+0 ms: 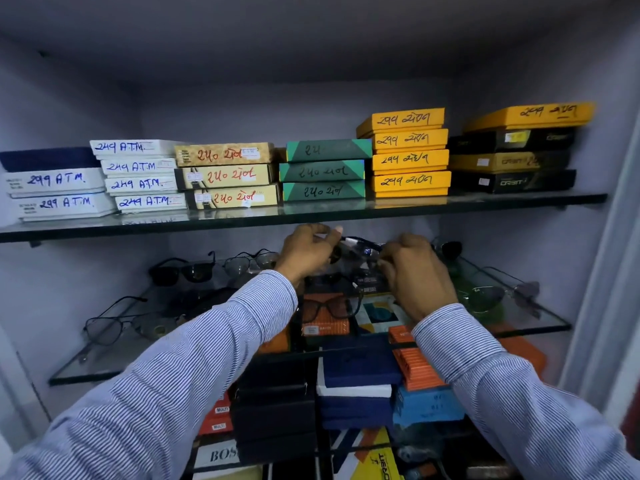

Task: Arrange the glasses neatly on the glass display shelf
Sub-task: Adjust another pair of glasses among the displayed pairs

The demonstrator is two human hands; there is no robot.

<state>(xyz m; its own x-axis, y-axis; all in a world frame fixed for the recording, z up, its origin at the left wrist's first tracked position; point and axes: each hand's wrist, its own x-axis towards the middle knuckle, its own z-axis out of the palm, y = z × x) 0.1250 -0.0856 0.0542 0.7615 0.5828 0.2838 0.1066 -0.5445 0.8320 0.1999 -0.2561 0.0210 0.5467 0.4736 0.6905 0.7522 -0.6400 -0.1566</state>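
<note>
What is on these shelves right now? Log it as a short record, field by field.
upper shelf: stacked flat boxes, hand-lettered
display shelf: glass; several pairs laid out
left hand: raised, gripping one end of a pair of glasses
right hand: gripping the other end
left side: black sunglasses, thin-framed pair
below: more boxes, seen through the glass

the single head-worn wide-angle camera looks forward and slightly down from close range into a cabinet, facing the clear glass display shelf (104, 362) at arm's reach.
</note>
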